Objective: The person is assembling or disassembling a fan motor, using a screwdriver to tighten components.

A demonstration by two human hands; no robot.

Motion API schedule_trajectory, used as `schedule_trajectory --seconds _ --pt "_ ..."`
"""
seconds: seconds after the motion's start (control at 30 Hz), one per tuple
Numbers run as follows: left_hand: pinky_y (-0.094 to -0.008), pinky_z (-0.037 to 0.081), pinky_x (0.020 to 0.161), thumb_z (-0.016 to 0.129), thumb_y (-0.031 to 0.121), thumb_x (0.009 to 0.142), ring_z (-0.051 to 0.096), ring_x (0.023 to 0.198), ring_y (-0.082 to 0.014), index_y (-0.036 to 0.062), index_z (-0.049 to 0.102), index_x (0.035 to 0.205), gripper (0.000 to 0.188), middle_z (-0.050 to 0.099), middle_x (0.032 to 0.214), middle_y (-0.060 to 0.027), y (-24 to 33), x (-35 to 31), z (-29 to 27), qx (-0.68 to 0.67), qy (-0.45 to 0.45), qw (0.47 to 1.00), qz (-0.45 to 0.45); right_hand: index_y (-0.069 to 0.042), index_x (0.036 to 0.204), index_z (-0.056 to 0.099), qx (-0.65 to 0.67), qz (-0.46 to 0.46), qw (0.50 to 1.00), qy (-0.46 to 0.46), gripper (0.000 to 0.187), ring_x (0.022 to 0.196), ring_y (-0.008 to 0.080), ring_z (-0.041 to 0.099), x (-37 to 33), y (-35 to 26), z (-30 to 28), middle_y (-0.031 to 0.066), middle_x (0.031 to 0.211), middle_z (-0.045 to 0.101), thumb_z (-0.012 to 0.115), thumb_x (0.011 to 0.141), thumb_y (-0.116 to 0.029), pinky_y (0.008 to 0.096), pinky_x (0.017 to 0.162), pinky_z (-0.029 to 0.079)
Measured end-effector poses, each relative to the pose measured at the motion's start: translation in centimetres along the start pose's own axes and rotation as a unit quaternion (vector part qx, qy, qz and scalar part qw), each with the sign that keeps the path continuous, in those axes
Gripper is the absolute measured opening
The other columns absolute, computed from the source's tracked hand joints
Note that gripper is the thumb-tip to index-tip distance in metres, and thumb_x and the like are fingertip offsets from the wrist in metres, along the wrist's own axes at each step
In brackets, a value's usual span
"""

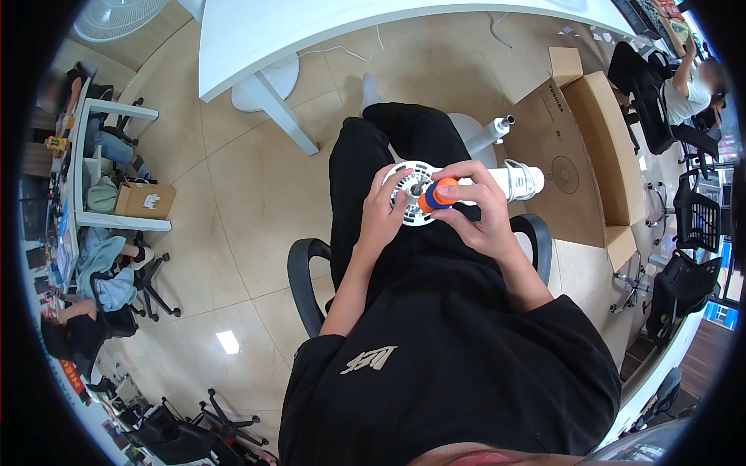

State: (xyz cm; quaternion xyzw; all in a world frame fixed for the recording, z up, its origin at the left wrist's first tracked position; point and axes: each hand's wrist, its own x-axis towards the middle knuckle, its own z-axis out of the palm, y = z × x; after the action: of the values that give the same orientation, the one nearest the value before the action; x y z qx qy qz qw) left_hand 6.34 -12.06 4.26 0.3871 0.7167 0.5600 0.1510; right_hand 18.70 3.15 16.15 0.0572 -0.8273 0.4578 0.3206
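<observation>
A round white slotted fan motor housing rests on my lap, a metal shaft standing at its middle. My left hand curls around the left side of the housing, fingers and thumb near the shaft. Between the thumb and fingers of my right hand is a short rounded orange-and-dark-blue piece, close beside the shaft. Its exact kind is unclear. To the right, the white fan body sticks out from behind my right hand, with a white cord looped around it.
A white pole with a metal tip stands beyond my right knee. An open cardboard box is on the floor to the right. Ahead is a white table. Chair armrests flank me. People sit at both sides of the room.
</observation>
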Motion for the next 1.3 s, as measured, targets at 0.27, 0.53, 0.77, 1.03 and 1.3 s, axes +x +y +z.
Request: schedule_trajectory --seconds 0.27,0.53,0.77,1.03,1.3 --pt "-0.043 0.054 0.098 0.056 0.016 0.101 0.066 0.118 -0.0396 0.0091 0.067 0.13 0.032 0.059 0.138 -0.0179 0.2 0.1 -0.1 0.0 -0.003 1.0 0.002 -0.009 0.129 0.065 -0.06 -0.007 0.996 0.071 0.056 0.111 0.0317 0.066 0.1 -0.3 0.4 0.0167 0.126 0.063 0.089 0.078 -0.01 0.038 0.088 0.056" --pt "-0.0431 0.054 0.098 0.056 0.014 0.101 0.066 0.118 -0.0395 0.0088 0.067 0.13 0.031 0.059 0.137 -0.018 0.2 0.0 0.0 0.005 0.003 1.0 -0.001 -0.006 0.131 0.066 -0.043 0.018 0.999 0.005 0.052 0.118 0.0359 0.067 -0.1 -0.8 -0.4 0.0208 0.136 0.063 0.079 0.082 0.004 0.0401 0.096 0.056" --pt "-0.0439 0.055 0.097 0.056 0.015 0.101 0.066 0.117 -0.0403 0.0088 0.067 0.129 0.031 0.06 0.136 -0.0183 0.0 0.1 0.1 0.022 0.004 1.0 0.013 -0.007 0.12 0.069 -0.043 -0.006 0.996 0.073 0.045 0.109 0.03 0.067 -0.6 0.0 0.0 0.0169 0.122 0.064 0.087 0.079 -0.003 0.0388 0.088 0.057" --pt "-0.0449 0.055 0.097 0.057 0.014 0.099 0.067 0.115 -0.0404 0.0093 0.067 0.129 0.032 0.06 0.134 -0.0184 0.1 0.2 -0.1 0.024 0.005 0.999 0.029 -0.005 0.122 0.067 -0.036 0.015 0.999 0.007 0.043 0.12 0.0351 0.066 -0.2 -0.5 -0.7 0.0209 0.134 0.064 0.079 0.082 0.003 0.0413 0.095 0.056" --pt "-0.0451 0.055 0.096 0.058 0.013 0.098 0.067 0.114 -0.0408 0.0092 0.067 0.129 0.033 0.06 0.134 -0.0189 0.0 0.2 -0.1 0.025 0.003 0.999 0.03 -0.009 0.121 0.065 -0.022 -0.009 0.997 0.074 0.045 0.105 0.0297 0.065 -0.1 0.2 0.5 0.017 0.121 0.066 0.083 0.081 -0.001 0.0356 0.08 0.052"
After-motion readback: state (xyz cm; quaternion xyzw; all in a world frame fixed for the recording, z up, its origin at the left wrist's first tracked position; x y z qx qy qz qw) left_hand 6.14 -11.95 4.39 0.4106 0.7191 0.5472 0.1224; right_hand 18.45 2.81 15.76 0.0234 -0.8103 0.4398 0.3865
